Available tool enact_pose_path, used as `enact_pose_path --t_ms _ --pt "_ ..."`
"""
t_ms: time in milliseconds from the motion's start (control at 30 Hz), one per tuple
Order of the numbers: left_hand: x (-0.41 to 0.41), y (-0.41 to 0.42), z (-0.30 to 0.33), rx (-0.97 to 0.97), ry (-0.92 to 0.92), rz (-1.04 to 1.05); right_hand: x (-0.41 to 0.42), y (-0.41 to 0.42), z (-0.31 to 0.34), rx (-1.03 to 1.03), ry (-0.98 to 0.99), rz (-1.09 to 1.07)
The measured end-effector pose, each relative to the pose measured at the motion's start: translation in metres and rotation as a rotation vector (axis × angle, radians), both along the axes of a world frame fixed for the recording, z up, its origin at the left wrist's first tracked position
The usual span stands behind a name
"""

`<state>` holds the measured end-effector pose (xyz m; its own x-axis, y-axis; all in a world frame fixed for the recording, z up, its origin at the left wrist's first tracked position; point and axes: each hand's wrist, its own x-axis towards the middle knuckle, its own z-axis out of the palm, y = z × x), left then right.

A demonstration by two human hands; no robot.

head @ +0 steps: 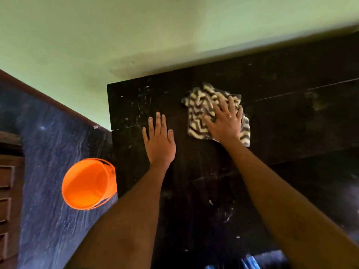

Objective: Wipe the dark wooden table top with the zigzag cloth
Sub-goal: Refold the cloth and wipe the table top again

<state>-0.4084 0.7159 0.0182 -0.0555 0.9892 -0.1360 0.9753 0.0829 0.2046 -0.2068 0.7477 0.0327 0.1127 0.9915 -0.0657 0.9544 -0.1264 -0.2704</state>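
Dark wooden table top (194,181): fills the centre and right of the frame, near-black, marked with pale scratches and smudges, its far edge against a pale green wall (97,35) across the upper frame.

Zigzag cloth (200,111): cream and grey-brown chevron pattern, rumpled, lying on the table top right of centre, towards the far edge. Its upper part is bunched; its lower right corner lies flatter.

Right hand (226,121): palm down on the cloth, covering its right half. Fingers (223,105) spread and laid flat, pressing the fabric to the wood; nothing pinched.

Left hand (159,140): palm down on the bare table top, just left of the cloth and apart from it. Fingers extended and held fairly close together, thumb out to the right; it holds nothing.

Both forearms: bare, entering from the lower edge of the frame.

Orange bucket (89,184): plastic, on the dark streaked floor (48,171) at lower left, just beside the table's left edge, mouth towards the camera.

Wooden furniture (7,191): brown, at the far left edge, only partly visible.
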Motion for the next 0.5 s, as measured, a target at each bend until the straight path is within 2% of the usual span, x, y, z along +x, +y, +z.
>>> enact_pose_path --t_ms 67,167,233,267,400,433,500 --pt "-0.002 -0.039 0.000 -0.003 0.020 -0.063 -0.026 -0.030 0.006 -0.054 0.037 -0.117" --pt "-0.009 -0.091 0.003 0.010 0.025 -0.114 -0.050 -0.139 0.006 -0.018 0.027 0.040" --pt "-0.013 -0.116 0.004 -0.010 0.008 -0.116 -0.037 -0.181 0.003 -0.050 -0.006 0.144" --pt "-0.014 -0.126 0.004 -0.019 0.002 -0.119 -0.029 -0.178 0.002 -0.071 -0.012 0.125" --pt "-0.016 -0.141 -0.001 -0.009 0.008 -0.119 -0.040 -0.121 0.000 -0.098 0.062 -0.298" --pt "-0.015 -0.139 -0.002 -0.004 0.005 -0.115 -0.050 -0.119 0.001 -0.092 0.067 -0.312" --pt "-0.014 -0.139 -0.001 -0.010 -0.003 -0.113 -0.063 -0.153 0.001 -0.050 0.040 -0.180"
